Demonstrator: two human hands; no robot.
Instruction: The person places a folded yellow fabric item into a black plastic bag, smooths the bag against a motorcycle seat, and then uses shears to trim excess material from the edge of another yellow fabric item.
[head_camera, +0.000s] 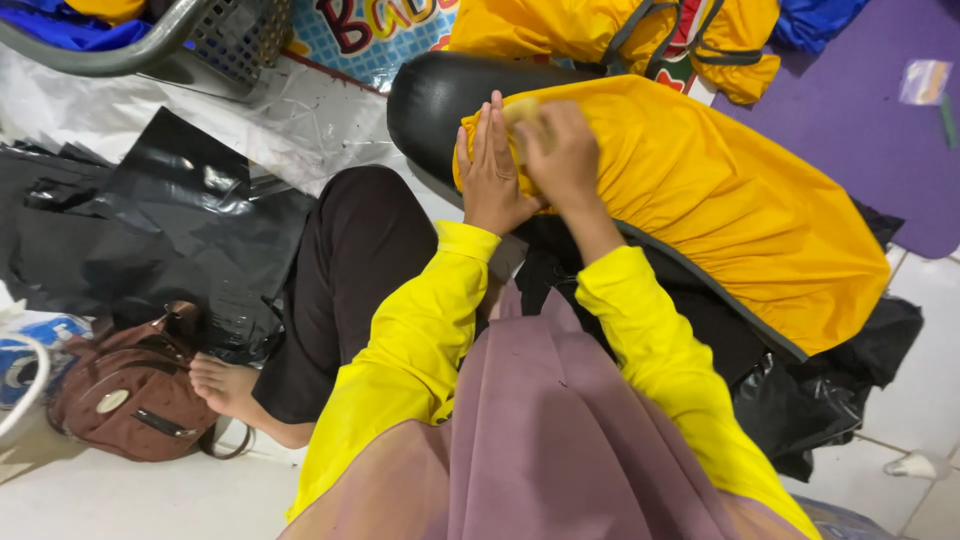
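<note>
Pressing yellow cover, black seat inside

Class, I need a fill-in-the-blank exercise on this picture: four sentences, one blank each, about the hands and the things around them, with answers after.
1. Both hands, left hand and right hand, rest on a cover whose colour is ____.
2. The cover is pulled over a black ____.
3. The brown ____ lies on the floor beside a bare foot.
4. The person's sleeves are ____.

Missing words: yellow; seat; bag; yellow
</note>
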